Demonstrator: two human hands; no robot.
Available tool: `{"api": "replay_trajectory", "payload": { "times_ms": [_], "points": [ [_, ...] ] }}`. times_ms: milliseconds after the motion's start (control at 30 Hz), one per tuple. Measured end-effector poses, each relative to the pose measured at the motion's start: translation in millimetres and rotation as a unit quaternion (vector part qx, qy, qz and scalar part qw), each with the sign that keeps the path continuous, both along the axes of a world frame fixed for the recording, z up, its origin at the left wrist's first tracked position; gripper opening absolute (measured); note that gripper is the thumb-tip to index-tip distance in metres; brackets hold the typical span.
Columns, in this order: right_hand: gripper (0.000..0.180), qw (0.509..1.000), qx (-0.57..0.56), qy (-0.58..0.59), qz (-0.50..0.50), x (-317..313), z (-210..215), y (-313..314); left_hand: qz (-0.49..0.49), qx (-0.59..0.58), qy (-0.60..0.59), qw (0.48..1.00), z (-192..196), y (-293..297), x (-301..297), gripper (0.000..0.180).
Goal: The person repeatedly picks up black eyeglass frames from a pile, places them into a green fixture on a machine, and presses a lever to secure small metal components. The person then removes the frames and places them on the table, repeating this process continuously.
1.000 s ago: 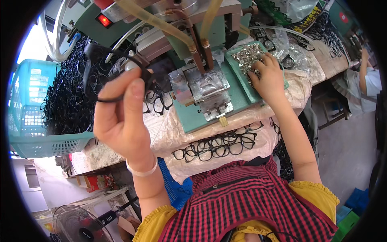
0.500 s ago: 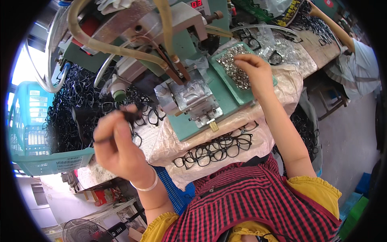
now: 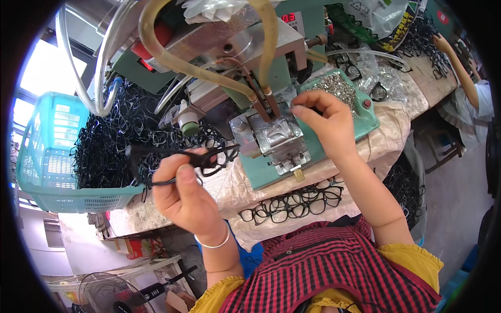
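Observation:
My left hand (image 3: 189, 201) is closed around a black eyeglass frame (image 3: 207, 159), held up left of the press machine's metal fixture (image 3: 279, 134). Thumb and fingers of my right hand (image 3: 334, 128) are pinched together at the fixture's upper right edge, close to two copper-coloured electrode arms (image 3: 271, 104). Whatever lies between those fingertips is too small to make out. Behind that hand sits a green tray (image 3: 369, 124) with a heap of tiny shiny metal parts (image 3: 340, 87). Several black eyeglass frames (image 3: 292, 201) lie in a row on the wrapped edge before the machine.
A big pile of black frames (image 3: 107, 148) lies at the left beside a turquoise plastic basket (image 3: 49, 175). Thick hoses (image 3: 151, 31) loop over the machine. At the far right another person's arm (image 3: 464, 78) reaches to more frames. A fan (image 3: 112, 295) stands lower left.
My right hand has moved left from the tray of metal parts to the fixture. My left hand has brought the eyeglass frame into clearer view, nearer the fixture. The whole view has shifted.

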State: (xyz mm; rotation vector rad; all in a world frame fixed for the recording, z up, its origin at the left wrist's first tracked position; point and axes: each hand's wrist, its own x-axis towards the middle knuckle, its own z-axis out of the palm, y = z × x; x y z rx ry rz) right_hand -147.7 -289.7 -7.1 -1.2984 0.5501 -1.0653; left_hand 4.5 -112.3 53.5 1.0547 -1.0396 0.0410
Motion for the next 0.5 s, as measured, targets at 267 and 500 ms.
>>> {"api": "replay_trajectory", "payload": {
  "times_ms": [267,500],
  "points": [
    [0.027,0.984,-0.166,0.025,-0.054,15,7,26,0.043,-0.005,-0.058,0.997,18,-3,-11,0.017],
    [0.055,0.989,-0.145,0.017,-0.001,14,13,24,0.043,0.005,-0.02,0.999,17,-22,7,0.015]
  ]
}}
